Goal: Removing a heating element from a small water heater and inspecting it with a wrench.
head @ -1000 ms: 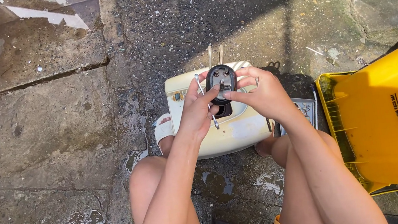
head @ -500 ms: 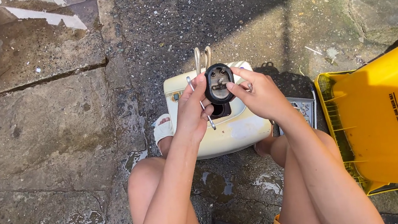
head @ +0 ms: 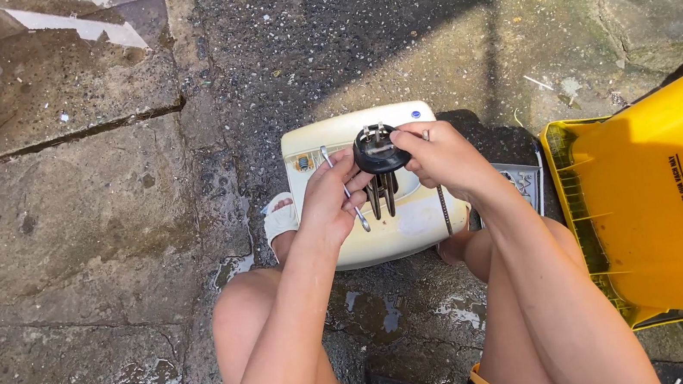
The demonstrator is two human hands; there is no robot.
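Head view, person squatting on wet paving, both hands raised over a cream appliance housing (head: 398, 228) that is lying flat on the ground between the knees.

Left hand (head: 332, 200): grip is closing on a thin metal rod tool (head: 344, 187), which is running diagonally through the fingers, its upper end poking out above the hand. Fingertips are also touching the left edge of the black round element head (head: 379, 154).

Right hand (head: 440, 158): grip is clamping the black round element head from the right side, thumb and fingers pinching its rim. Metal terminals are sticking up from its top; dark heating rods (head: 384, 195) are hanging down from its underside, over the cream housing. Whether the rods are touching the housing cannot be told.

A second slim rod (head: 443, 210) is lying just below the right wrist, against the housing's right part.

Surroundings: yellow bin (head: 664, 204) lying tipped on the right, near the right forearm. A sandalled foot (head: 281, 221) is showing just left of the housing. Puddles are sitting on the paving slabs (head: 84, 215)
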